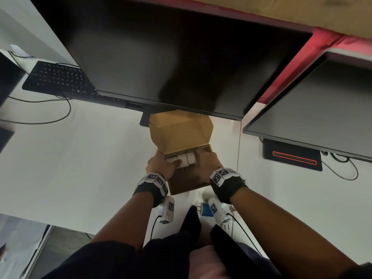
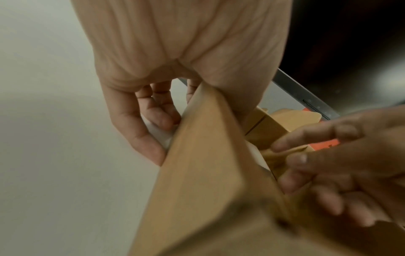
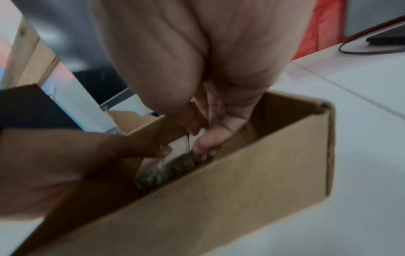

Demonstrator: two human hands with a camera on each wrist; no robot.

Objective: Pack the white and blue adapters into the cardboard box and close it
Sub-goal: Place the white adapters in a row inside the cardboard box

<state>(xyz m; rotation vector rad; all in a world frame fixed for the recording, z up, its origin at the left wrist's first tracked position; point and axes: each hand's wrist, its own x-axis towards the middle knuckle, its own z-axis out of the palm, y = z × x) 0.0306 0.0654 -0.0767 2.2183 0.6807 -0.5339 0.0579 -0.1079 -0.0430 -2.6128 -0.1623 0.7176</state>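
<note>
An open cardboard box (image 1: 189, 183) stands on the white table under the monitor, its lid flap (image 1: 181, 133) raised at the far side. Several white adapters (image 1: 186, 159) lie in a row inside. My left hand (image 1: 161, 165) grips the box's left wall (image 2: 208, 173), fingers (image 2: 153, 117) outside and thumb over the adapters. My right hand (image 1: 205, 160) reaches into the right end, and its fingers (image 3: 208, 140) touch a white adapter (image 3: 179, 143). A blue adapter (image 1: 207, 211) lies on the table behind the box, half hidden by my right wrist.
A large dark monitor (image 1: 171, 57) overhangs the box's far side. A second monitor (image 1: 312, 117) with its stand base (image 1: 291, 158) sits to the right. A black keyboard (image 1: 58, 79) and loose cables (image 1: 60, 115) lie at the left.
</note>
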